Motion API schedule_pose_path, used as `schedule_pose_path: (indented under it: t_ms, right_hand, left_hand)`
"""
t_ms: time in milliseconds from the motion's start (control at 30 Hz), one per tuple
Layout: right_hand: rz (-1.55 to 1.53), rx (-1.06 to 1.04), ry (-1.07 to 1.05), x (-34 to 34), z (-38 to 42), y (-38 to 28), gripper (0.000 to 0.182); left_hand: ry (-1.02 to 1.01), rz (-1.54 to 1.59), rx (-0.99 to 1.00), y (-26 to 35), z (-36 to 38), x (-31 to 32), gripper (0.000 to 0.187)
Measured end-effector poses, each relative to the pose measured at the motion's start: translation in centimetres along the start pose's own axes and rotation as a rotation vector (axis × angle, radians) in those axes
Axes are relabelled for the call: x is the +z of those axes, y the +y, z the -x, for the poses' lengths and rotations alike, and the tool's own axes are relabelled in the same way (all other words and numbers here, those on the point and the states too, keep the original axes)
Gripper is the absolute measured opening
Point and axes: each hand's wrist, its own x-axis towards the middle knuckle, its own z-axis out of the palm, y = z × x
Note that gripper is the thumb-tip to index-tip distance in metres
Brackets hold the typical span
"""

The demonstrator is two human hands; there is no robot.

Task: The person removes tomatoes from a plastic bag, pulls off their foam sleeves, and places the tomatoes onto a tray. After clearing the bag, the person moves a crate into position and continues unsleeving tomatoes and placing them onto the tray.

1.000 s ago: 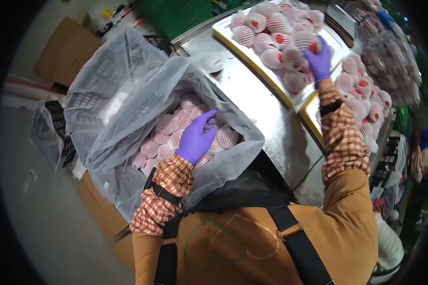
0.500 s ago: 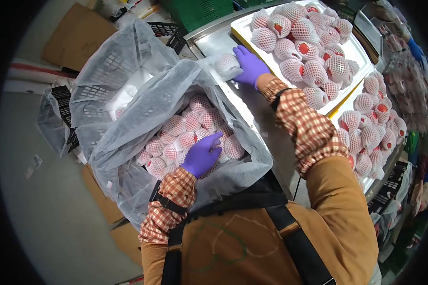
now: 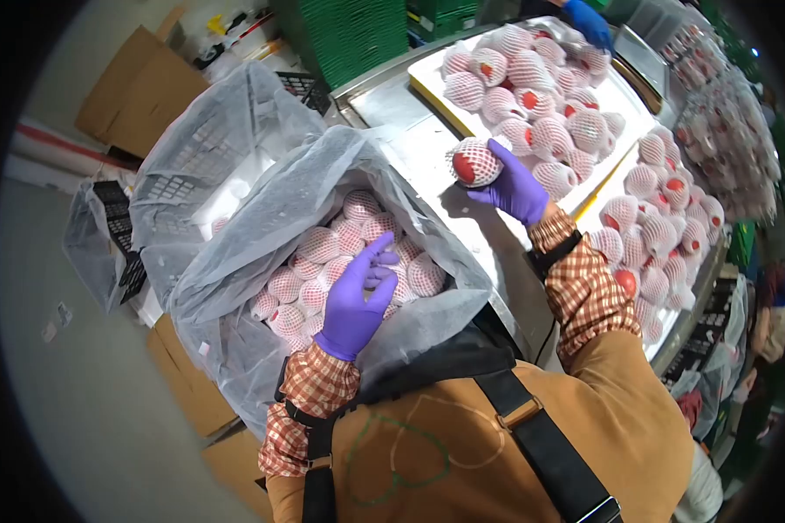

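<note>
My right hand (image 3: 516,187), in a purple glove, grips a red apple (image 3: 477,165) in a white foam net above the metal table. My left hand (image 3: 358,301), also gloved in purple, hovers palm-up with fingers apart over netted apples (image 3: 320,245) packed in a lined crate. Nothing lies in that left hand. A translucent liner sheet (image 3: 262,222) is folded back around the crate's opening. To the right of my right hand, a white tray (image 3: 449,109) with a yellow edge bears a heap of netted apples (image 3: 532,70).
A second heap of netted apples (image 3: 658,231) lies nearer on the right. Another person's blue-gloved hand (image 3: 590,24) reaches in at the far tray. Green crates (image 3: 344,39) are stacked behind the table, and a cardboard box (image 3: 139,87) stands back left.
My right hand has come back from the liner's edge and now holds a netted apple. My left hand has turned up and lifted off the fruit. A blue-gloved hand has appeared at the far tray.
</note>
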Motion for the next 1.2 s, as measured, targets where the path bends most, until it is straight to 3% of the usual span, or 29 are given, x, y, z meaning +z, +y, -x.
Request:
schedule_pose_path:
  t_ms: [67,133,167,233,333,433,467,500,567,633,767,833,867,967,1000,1033,1067,1100,1133,1167,1200]
  right_hand:
    - [-0.279,-0.012,-0.121,1.2,3.5,1.1,0.064]
    - [-0.28,-0.033,-0.185,4.7,6.5,1.9,0.067]
    - [-0.261,-0.04,-0.214,6.6,7.5,2.4,0.068]
    - [-0.223,0.035,-0.285,9.8,8.9,3.7,0.067]
    - [0.053,-0.051,-0.172,14.7,9.8,6.4,0.063]
    - [0.249,-0.062,-0.212,15.7,8.6,8.0,0.061]
    - [0.474,-0.044,-0.221,15.1,7.7,8.3,0.063]
    - [0.665,-0.192,-0.105,16.7,8.2,8.6,0.064]
    - [0.784,-0.415,-0.252,18.1,7.4,10.5,0.073]
    - [0.742,-0.386,-0.32,20.2,7.2,12.8,0.077]
    - [0.642,-0.406,-0.412,22.2,5.5,15.5,0.059]
    - [0.85,-0.509,-0.342,22.9,5.2,15.9,0.046]
    - [0.788,-0.515,-0.335,23.3,4.9,16.2,0.037]
    - [0.96,-0.501,-0.28,21.6,4.1,16.5,0.034]
    - [1.113,-0.617,-0.243,21.2,4.4,16.8,0.031]
    - [1.114,-0.621,-0.236,20.7,4.7,16.8,0.031]
    - [1.228,-0.515,-0.26,20.1,5.0,16.6,0.03]
    - [1.339,-0.406,-0.285,19.4,5.3,16.3,0.029]
    - [1.259,-0.235,-0.293,19.2,5.6,15.5,0.031]
    - [1.254,-0.241,-0.298,19.0,6.0,14.9,0.031]
    - [0.845,-0.07,-0.33,18.8,6.6,14.4,0.032]
  left_hand:
    - [0.001,-0.051,0.122,1.2,-0.4,0.9,0.059]
    - [0.02,-0.135,0.286,2.4,-0.5,1.8,0.077]
    - [0.012,-0.136,0.283,2.9,-0.6,2.1,0.077]
    - [0.046,-0.213,0.477,3.7,-0.5,2.5,0.083]
    - [-0.065,-0.167,0.429,4.9,0.6,1.7,0.088]
    - [0.005,-0.379,0.526,5.5,2.3,-1.3,0.09]
    - [0.11,-0.444,0.558,5.0,3.1,-2.0,0.088]
    - [0.139,-0.452,0.553,4.8,4.1,-2.7,0.088]
    - [0.267,-0.378,0.417,4.3,5.9,-4.0,0.089]
    - [0.32,-0.413,0.399,3.4,7.4,-5.3,0.092]
    - [0.457,-0.65,0.374,2.1,9.7,-6.2,0.096]
    - [0.538,-0.682,0.357,1.7,10.6,-6.5,0.094]
    - [0.541,-0.685,0.352,1.5,11.1,-6.9,0.094]
    - [0.316,-0.076,0.398,0.6,11.9,-7.9,0.084]
    - [0.308,-0.076,0.403,0.7,12.1,-8.1,0.084]
    - [0.262,0.189,0.343,0.5,12.5,-8.2,0.077]
    - [0.216,0.449,0.274,0.5,12.7,-8.4,0.07]
    - [0.213,0.446,0.274,0.4,12.6,-8.3,0.07]
    - [0.214,0.757,0.248,0.0,12.5,-8.1,0.065]
    - [0.214,1.065,0.219,-0.1,12.3,-7.9,0.062]
    - [0.23,1.035,0.149,-0.2,12.3,-7.9,0.072]
